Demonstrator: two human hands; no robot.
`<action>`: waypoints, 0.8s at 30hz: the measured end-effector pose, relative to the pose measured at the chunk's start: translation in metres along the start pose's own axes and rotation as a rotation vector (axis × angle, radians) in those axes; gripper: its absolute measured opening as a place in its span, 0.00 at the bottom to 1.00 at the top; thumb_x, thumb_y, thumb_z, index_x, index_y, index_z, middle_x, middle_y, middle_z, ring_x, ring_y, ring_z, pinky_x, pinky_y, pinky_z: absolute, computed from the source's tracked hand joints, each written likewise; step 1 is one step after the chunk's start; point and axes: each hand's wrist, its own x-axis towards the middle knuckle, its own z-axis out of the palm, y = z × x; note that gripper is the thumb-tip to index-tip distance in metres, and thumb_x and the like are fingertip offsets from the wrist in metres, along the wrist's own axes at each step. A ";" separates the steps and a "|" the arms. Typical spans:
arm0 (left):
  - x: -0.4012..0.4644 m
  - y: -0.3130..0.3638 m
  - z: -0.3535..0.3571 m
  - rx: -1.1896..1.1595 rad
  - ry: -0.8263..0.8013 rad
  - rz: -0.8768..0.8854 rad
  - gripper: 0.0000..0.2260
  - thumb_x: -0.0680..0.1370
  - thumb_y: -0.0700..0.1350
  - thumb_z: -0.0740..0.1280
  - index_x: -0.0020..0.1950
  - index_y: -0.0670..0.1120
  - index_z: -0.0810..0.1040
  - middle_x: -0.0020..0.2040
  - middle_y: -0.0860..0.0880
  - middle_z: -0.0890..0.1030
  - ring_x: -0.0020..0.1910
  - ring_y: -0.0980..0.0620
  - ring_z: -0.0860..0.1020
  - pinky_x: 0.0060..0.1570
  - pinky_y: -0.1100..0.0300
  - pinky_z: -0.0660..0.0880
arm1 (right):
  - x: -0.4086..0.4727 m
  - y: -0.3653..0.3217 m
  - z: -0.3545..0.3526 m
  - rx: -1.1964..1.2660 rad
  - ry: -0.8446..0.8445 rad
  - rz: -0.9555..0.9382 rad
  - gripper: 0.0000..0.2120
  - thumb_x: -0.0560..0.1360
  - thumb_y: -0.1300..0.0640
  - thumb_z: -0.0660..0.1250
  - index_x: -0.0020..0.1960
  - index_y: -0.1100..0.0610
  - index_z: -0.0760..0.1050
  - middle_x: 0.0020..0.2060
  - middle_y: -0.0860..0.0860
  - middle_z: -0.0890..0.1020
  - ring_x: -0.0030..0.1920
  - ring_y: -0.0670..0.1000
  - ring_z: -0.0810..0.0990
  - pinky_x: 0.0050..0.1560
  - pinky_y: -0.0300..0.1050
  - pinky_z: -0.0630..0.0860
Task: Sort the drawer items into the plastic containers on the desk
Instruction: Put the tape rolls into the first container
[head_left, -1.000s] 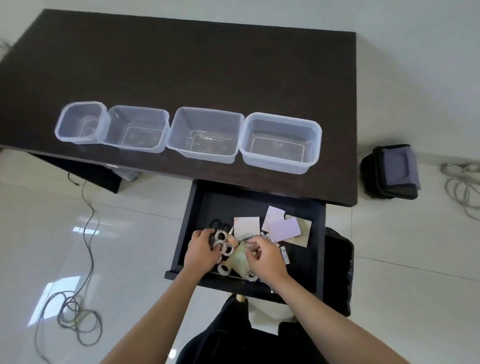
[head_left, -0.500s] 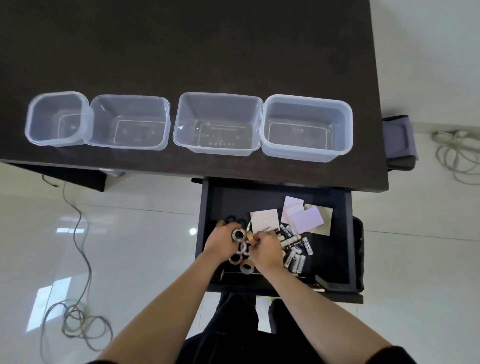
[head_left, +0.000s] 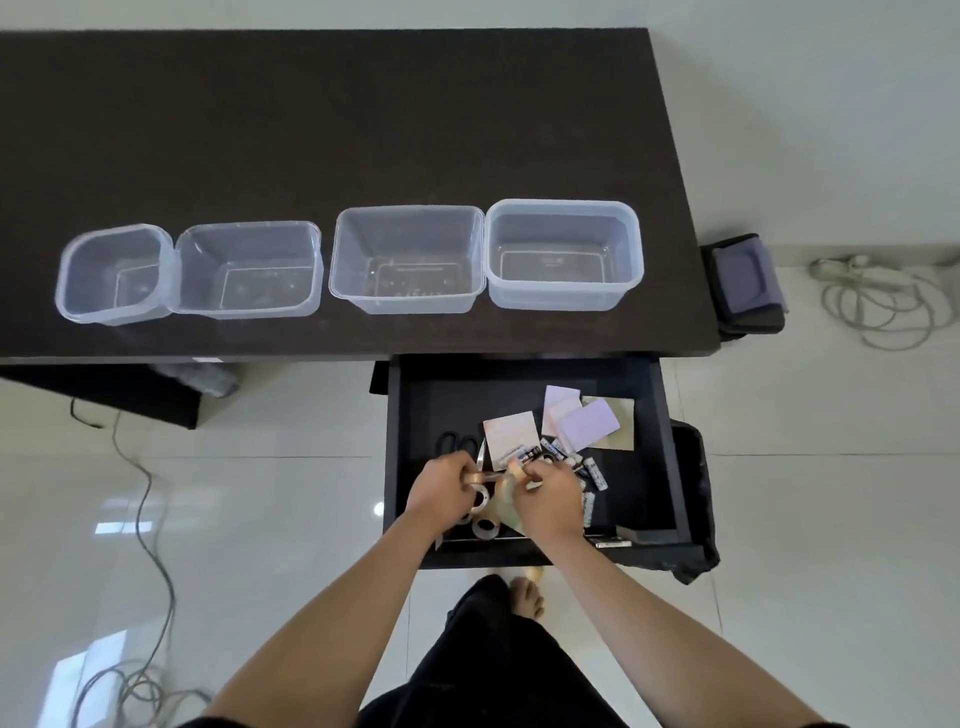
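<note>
Gripping tape rolls (head_left: 480, 498), both hands' fingers (head_left: 524, 475) curled.

A: What lies on the dark desk (head_left: 311, 130)?

B: Four clear plastic containers (head_left: 563, 254) stand in a row near its front edge, each with nothing in it.

A: And below the desk?

B: An open black drawer (head_left: 670, 467). Inside are pale sticky-note pads (head_left: 511, 436), a scatter of small batteries (head_left: 592, 470), black scissors handles (head_left: 457, 444) and rolls of clear tape (head_left: 485, 527).

A: Where are the hands?

B: Both are in the drawer, close together. The left hand (head_left: 441, 491) grips a tape roll (head_left: 478, 493). The right hand (head_left: 550, 493) has its fingers curled round a small item I cannot identify.

A: Anything on the floor?

B: A grey cable (head_left: 150, 519) on the left, a coiled white cord (head_left: 878, 301) and a dark bag (head_left: 745, 280) on the right.
</note>
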 end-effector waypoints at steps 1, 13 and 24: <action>-0.001 0.001 0.001 0.011 -0.009 0.001 0.09 0.72 0.35 0.63 0.47 0.46 0.78 0.41 0.48 0.80 0.35 0.50 0.77 0.33 0.60 0.73 | -0.002 0.003 -0.004 0.006 0.011 -0.008 0.05 0.72 0.64 0.68 0.45 0.59 0.81 0.46 0.56 0.75 0.39 0.50 0.70 0.35 0.27 0.65; -0.048 0.005 -0.035 -0.127 0.221 0.111 0.09 0.74 0.37 0.67 0.52 0.48 0.77 0.47 0.52 0.78 0.44 0.57 0.77 0.39 0.69 0.73 | -0.029 -0.026 -0.028 0.135 0.115 -0.194 0.05 0.70 0.64 0.70 0.39 0.55 0.78 0.43 0.56 0.77 0.38 0.46 0.71 0.38 0.23 0.65; -0.050 -0.046 -0.205 -0.284 0.676 0.138 0.05 0.74 0.39 0.68 0.49 0.46 0.78 0.45 0.53 0.80 0.41 0.59 0.78 0.37 0.75 0.70 | -0.016 -0.211 0.013 0.276 0.017 -0.548 0.03 0.72 0.62 0.71 0.43 0.55 0.79 0.43 0.50 0.75 0.39 0.44 0.76 0.40 0.27 0.70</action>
